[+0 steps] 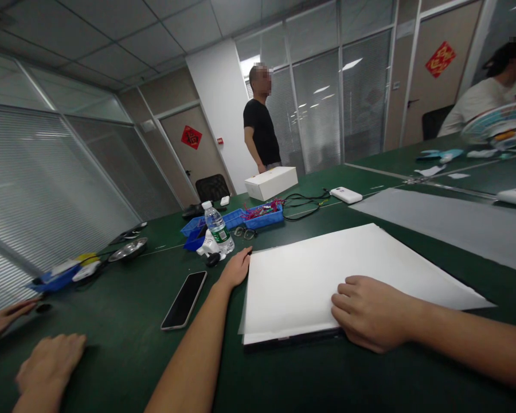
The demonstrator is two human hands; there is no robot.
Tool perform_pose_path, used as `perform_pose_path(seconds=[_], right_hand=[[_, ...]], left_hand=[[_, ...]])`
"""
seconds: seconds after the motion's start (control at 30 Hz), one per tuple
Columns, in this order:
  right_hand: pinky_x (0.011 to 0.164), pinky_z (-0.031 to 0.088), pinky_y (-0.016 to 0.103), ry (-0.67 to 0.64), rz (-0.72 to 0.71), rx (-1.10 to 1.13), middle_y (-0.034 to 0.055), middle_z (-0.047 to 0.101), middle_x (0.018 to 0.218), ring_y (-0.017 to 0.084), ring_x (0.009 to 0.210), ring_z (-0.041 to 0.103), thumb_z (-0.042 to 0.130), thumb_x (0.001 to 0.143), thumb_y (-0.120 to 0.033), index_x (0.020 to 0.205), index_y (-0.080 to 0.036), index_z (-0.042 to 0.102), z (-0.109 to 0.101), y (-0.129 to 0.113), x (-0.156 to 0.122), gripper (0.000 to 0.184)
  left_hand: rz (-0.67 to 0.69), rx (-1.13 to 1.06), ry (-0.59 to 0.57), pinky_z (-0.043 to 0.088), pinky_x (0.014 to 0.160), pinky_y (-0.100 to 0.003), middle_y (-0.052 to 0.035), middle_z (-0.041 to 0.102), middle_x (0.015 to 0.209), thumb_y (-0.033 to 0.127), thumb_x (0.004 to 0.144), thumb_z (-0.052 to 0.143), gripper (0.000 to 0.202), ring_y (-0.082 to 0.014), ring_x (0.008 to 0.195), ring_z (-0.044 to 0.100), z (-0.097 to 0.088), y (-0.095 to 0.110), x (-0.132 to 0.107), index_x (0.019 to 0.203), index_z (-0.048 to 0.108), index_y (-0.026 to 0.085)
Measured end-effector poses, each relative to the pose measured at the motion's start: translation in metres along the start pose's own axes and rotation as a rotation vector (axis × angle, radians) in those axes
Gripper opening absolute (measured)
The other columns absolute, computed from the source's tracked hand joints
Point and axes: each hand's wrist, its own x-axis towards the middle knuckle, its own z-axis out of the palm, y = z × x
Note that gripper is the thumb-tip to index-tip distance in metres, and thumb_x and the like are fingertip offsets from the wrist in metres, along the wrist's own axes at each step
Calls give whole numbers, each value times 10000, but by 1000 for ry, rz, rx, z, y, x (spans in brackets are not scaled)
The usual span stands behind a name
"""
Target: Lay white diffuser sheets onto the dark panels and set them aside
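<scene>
A large sheet of white paper (pixel 296 281) lies on a flat dark board (pixel 292 339) in front of me, with another sheet's edge showing at the left. My left hand (pixel 235 269) is closed at the paper's far left edge, its fingertips by the dark corner there. On the paper's near edge rests my right hand (pixel 372 312), fingers curled in. Its thumb is hidden, so whatever it may pinch cannot be seen. A smartphone (pixel 184 301) with a dark screen lies left of my left forearm.
Beyond my left hand stand a water bottle (pixel 218 229), glasses (pixel 245 232) and blue trays (pixel 264 217). A white box (pixel 272 182) and a white device (pixel 346 195) sit farther back. A grey sheet (pixel 447 223) lies right. Another person's hands (pixel 51 361) are at left; a person (pixel 262 132) stands behind.
</scene>
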Motion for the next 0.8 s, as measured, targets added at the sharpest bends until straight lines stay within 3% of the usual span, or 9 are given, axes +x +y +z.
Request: perform_pose_path(seconds=[0.13,0.23,0.37,0.43,0.5,0.57,0.63,0.73,0.8], right_hand=[[621,202,323,-26,-44,42,33,608,726,146,607,468,547,839,-284,793,-185,571,-2,3,-3,112],[614,232,314,-24,-55,107,33,607,710,150,613,487,542,874,-379,794,-188,588,-7,6,-3,211],[661,317,305,52,52,100,59,652,787,158,683,542,474,962,-494,891,-177,660,-9,38,-12,374],[740,364,305,40,265,53,73,687,892,163,775,581,449,995,-466,1004,-181,694,-5,71,-26,377],[849,381,312,-37,636,-4,83,699,1065,174,938,609,415,1021,-457,1137,-200,695,0,108,-48,397],[932,365,352,-64,840,-51,161,655,1227,220,1100,587,391,1036,-401,1261,-139,654,6,142,-75,435],[985,339,382,-100,1008,-83,263,543,1385,283,1271,501,493,998,-363,1363,-62,586,11,167,-106,482],[931,357,443,-200,1281,-71,383,484,1374,368,1276,497,527,979,-458,1353,14,578,20,190,-144,604],[861,378,436,-284,1388,-7,374,566,1254,353,1148,582,474,982,-566,1249,0,652,24,199,-159,651]], left_hand=[[15,-6,-6,351,1219,-416,-104,581,1493,385,1035,346,523,-248,1431,491,-1,2,-1,1437,575,142],[29,-11,-12,348,1219,-419,-104,592,1482,404,1033,361,502,-253,1429,493,-2,2,0,1381,621,152],[42,-31,-21,370,1201,-436,-96,625,1447,429,1020,402,453,-268,1412,512,-3,5,0,1292,671,187],[43,-41,-23,377,1195,-442,-86,637,1433,433,1011,424,421,-272,1410,513,-3,7,-1,1252,686,209],[35,-44,-20,377,1193,-447,-86,639,1430,432,1005,436,403,-275,1411,512,-3,9,-1,1231,690,214],[27,-43,-19,382,1188,-452,-91,637,1432,432,1003,436,399,-278,1409,514,-4,11,-1,1219,690,212],[27,-43,-20,389,1183,-453,-92,636,1432,429,1003,433,396,-278,1406,518,-4,12,-1,1210,692,212],[30,-34,-23,393,1180,-454,-98,640,1427,414,999,431,392,-278,1402,523,-5,13,-1,1207,692,207],[32,-27,-20,396,1178,-452,-101,645,1420,402,997,431,389,-277,1400,526,-5,14,-2,1207,692,205]])
